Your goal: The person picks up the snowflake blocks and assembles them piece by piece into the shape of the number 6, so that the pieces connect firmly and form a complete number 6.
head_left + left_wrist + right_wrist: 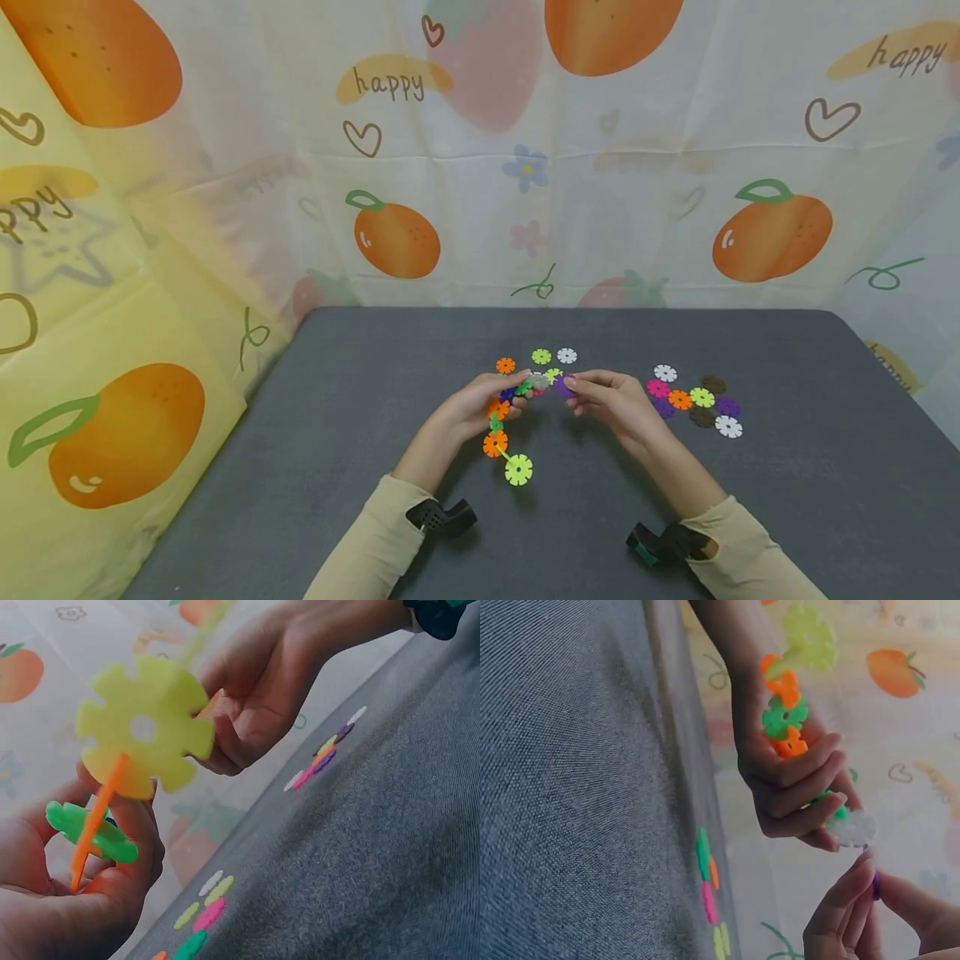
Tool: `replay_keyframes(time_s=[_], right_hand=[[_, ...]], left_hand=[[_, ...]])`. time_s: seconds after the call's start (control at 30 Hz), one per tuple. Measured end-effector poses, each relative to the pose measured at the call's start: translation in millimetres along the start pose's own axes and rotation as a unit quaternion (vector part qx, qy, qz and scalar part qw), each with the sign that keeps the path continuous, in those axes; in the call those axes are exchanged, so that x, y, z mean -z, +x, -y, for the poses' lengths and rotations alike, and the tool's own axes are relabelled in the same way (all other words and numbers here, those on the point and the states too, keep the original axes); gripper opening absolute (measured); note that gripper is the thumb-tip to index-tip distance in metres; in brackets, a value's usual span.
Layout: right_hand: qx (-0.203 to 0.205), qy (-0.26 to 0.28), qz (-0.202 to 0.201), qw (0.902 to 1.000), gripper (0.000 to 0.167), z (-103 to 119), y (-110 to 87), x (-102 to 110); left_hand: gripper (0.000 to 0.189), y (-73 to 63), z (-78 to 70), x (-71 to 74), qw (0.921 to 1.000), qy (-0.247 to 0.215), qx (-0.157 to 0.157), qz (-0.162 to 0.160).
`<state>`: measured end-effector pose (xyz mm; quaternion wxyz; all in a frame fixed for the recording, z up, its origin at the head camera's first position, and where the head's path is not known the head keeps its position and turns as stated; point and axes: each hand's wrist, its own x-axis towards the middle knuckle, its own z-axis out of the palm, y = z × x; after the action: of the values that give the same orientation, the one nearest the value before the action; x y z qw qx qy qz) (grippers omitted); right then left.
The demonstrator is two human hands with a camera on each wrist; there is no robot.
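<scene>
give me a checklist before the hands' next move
1. Chain gripped by the left hand: ok.
2. Purple disc pinched by the right hand: ok.
3. White disc sticking out of the left hand: ok.
4. Purple disc lined up with the white disc: cannot tell, too small to judge.
5. Purple disc fully joined to the white disc: cannot tell.
6. Spare discs on the table: ok, a group beside the right hand.

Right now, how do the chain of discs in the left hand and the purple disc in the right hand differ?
Make-up: the chain is several linked discs; the purple disc shows as a single piece.
Colour: the chain mixes orange, green, yellow-green and more; the purple disc is one colour.
Hold: the left hand grips the chain; the right hand pinches the purple disc.
Shared: both are held above the table.
</scene>
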<state>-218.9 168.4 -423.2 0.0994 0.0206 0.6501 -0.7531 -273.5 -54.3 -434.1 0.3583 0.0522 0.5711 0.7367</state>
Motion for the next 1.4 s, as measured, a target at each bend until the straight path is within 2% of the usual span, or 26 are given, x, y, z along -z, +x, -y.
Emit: replay_keyframes(time_s=[0.1,0.27,0.53,0.7,0.83,0.93,1.13,1.27,1.4], right_hand=[[-0.009,0.001,0.007,0.9999,0.009,2,-0.7,0],[-0.013,-0.015,0.013,0.9997,0.018,3,-1.4,0],[-0.005,-0.014,0.017,0.9997,0.009,2,-0.5,0],[0.011,-0.037,0.011,0.9992,0.019,0,-0.1,-1],[0.042,-0.084,0.006,0.9956,0.031,-1,-0.5,-2],[0.059,-0.107,0.000,0.9925,0.034,-1,-0.6,-3],[0.056,-0.092,-0.017,0.9940,0.030,-6,0.3,-5],[0.050,-0.085,-0.024,0.9948,0.030,-10,1.5,-5],[0.042,-0.081,-0.026,0.9955,0.036,-12,4.1,-5]], left_hand=[[0.022,-0.8,-1.6,-0.6,1.0000,-0.005,0.006,0.004],[0.023,-1.3,-2.5,-0.4,0.9999,0.014,0.005,0.004],[0.036,-2.4,-3.0,-1.5,0.9986,0.051,-0.008,-0.010],[0.040,-1.5,-2.2,-1.1,0.9968,0.076,-0.011,-0.020],[0.033,-2.0,-2.2,-1.3,0.9943,0.103,-0.011,-0.027],[0.031,-2.8,-2.5,-3.2,0.9915,0.125,-0.023,-0.028],[0.036,-2.1,-0.5,-9.0,0.9874,0.146,-0.050,-0.036],[0.032,0.2,1.9,-9.4,0.9859,0.153,-0.050,-0.048],[0.040,2.0,3.1,-5.4,0.9848,0.164,-0.046,-0.034]])
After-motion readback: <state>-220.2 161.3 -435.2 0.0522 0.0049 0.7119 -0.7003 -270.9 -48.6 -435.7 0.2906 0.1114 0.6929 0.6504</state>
